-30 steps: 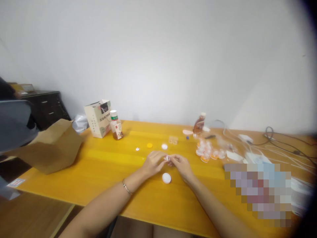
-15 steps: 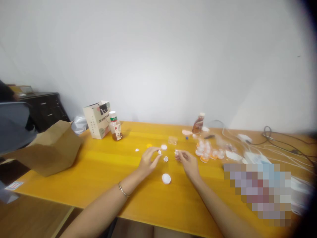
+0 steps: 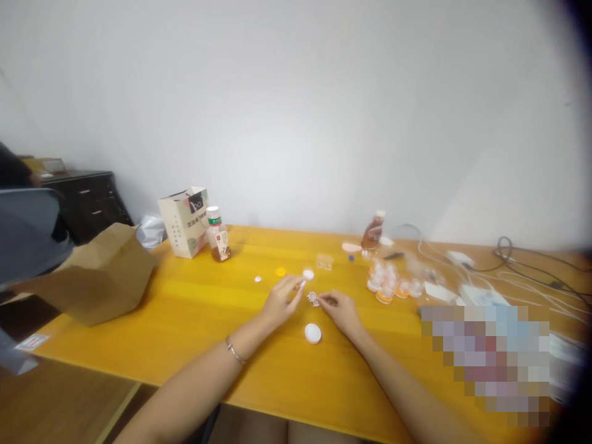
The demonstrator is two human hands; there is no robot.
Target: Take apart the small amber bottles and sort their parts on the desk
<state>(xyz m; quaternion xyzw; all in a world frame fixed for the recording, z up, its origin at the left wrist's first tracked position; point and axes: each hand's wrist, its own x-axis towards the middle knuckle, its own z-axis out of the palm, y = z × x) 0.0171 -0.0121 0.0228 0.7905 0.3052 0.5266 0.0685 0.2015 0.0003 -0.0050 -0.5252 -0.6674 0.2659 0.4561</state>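
Observation:
My left hand [image 3: 279,303] pinches a small white piece [image 3: 303,283] between thumb and fingertips; its exact shape is too small to make out. My right hand [image 3: 342,311] has its fingers closed on another small white openwork piece [image 3: 316,303]. This piece is right at a white toothed, gear-like part [image 3: 311,296] on the table, and I cannot tell whether they touch. A white round lid [image 3: 312,333] lies nearer me, below both hands. Beyond my left fingertips lies a smaller white disc [image 3: 308,274]. A yellow disc [image 3: 280,271] and a tiny white piece [image 3: 258,279] lie farther left.
A paper bag [image 3: 184,225] and a drink bottle [image 3: 218,234] stand at back left, a brown bottle [image 3: 372,231] at back right. Orange-and-white small containers [image 3: 386,282] cluster right, with cables [image 3: 518,271] beyond. A brown paper bag [image 3: 106,277] is at left.
My right hand has moved left and slightly down, bringing its white piece to the gear-like part. My left hand stays nearly in place, its fingertips drawn closer together.

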